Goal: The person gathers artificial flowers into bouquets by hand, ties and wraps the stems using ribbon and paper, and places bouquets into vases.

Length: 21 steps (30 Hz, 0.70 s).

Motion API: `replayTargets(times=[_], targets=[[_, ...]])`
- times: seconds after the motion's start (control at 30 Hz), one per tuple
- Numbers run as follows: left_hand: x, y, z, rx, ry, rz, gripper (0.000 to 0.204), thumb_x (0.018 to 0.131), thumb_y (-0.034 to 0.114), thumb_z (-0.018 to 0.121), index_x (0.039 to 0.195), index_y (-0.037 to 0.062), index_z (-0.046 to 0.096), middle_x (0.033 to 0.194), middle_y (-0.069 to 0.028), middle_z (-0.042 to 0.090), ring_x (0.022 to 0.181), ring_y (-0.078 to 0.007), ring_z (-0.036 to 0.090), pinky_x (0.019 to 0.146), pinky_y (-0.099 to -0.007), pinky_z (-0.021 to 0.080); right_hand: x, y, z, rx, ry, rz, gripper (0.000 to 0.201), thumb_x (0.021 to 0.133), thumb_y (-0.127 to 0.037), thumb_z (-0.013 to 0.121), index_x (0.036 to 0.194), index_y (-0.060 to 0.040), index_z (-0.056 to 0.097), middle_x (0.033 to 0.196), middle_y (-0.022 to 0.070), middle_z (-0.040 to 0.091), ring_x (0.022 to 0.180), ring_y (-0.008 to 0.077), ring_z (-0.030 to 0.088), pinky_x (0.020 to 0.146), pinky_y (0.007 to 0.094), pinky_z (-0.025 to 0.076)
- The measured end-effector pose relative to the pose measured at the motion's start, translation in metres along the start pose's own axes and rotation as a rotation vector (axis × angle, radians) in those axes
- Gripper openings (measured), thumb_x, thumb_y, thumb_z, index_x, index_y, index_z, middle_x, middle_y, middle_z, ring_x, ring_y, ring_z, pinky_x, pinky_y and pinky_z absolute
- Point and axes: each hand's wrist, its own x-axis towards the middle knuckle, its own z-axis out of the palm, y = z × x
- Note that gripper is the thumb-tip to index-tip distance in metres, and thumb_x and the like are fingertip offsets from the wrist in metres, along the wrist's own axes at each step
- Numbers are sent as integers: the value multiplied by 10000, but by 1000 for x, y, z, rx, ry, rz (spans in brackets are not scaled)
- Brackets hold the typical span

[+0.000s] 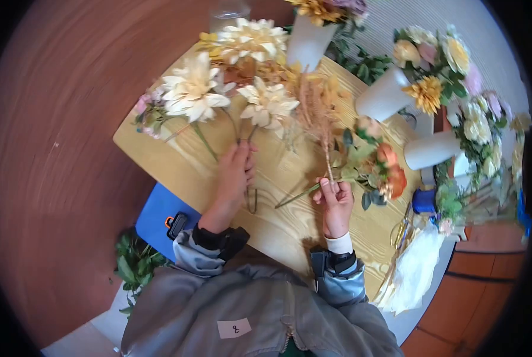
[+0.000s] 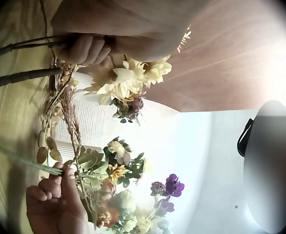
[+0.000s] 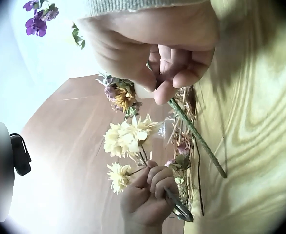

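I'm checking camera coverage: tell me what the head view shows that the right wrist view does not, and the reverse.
Only the head view: the blue spool, the blue surface and the paper tag.
Only the right wrist view: a black object beside a blurred grey oval.
Both: the left hand holding cream flowers, and the right hand holding a green stem.

A flower-arranging workspace, like a florist's workroom; whether it belongs to a shop or a home cannot be told. Long-stemmed cream flowers (image 1: 194, 89) and a bunch of orange flowers (image 1: 395, 181) spread over a pale wood-grained counter (image 1: 281, 232). Beyond and to the right are white vases (image 1: 382, 95) with mixed bouquets (image 1: 479, 128). Nearby: a blue spool (image 1: 424, 201) and scissors (image 1: 404, 229).
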Motion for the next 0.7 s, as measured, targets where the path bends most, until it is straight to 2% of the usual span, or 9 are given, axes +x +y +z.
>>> replayTargets(times=[0.03, 0.07, 0.23, 0.43, 0.5, 0.7], targets=[[-1, 0, 3, 17, 47, -18, 170, 887, 275, 422, 849, 113, 460, 571, 62, 302, 436, -24, 250, 383, -169, 200, -1, 2, -7, -35, -8, -59, 113, 803, -84, 575, 813, -29, 476, 665, 29, 544, 519, 66, 495, 480, 179, 376], [-2, 0, 6, 26, 8, -40, 170, 887, 275, 422, 849, 113, 460, 571, 62, 302, 436, -24, 250, 383, -169, 200, -3, -1, -12, -73, -7, -119, 118, 798, -66, 577, 793, -31, 464, 654, 23, 530, 517, 68, 497, 479, 181, 379], [-3, -3, 14, 26, -13, 40, 159, 890, 270, 413, 857, 120, 454, 565, 57, 308, 428, -28, 250, 374, -164, 195, -10, -7, -34, -92, 56, -174, 178, 766, -21, 602, 769, -41, 426, 671, 13, 496, 506, 65, 497, 463, 175, 383], [-7, -4, 27, 50, -30, 76, 158, 892, 270, 401, 829, 134, 451, 566, 53, 307, 422, -25, 255, 363, -166, 194, -20, -23, -54, -127, 157, -293, 198, 748, -27, 624, 653, -40, 451, 561, -8, 472, 476, 62, 470, 452, 194, 386], [-10, -4, 31, 50, -31, 72, 158, 894, 266, 396, 829, 133, 449, 565, 54, 307, 422, -25, 256, 362, -165, 195, -26, -34, -57, -155, 250, -313, 198, 737, -33, 635, 600, -30, 491, 543, -4, 492, 479, 64, 469, 455, 196, 384], [-17, -14, 47, 50, -70, 28, 164, 896, 278, 400, 852, 129, 455, 564, 52, 313, 428, -34, 259, 369, -176, 206, -36, -57, -56, -195, 245, -333, 119, 729, -35, 636, 650, -4, 552, 580, 7, 531, 474, 64, 474, 449, 193, 384]])
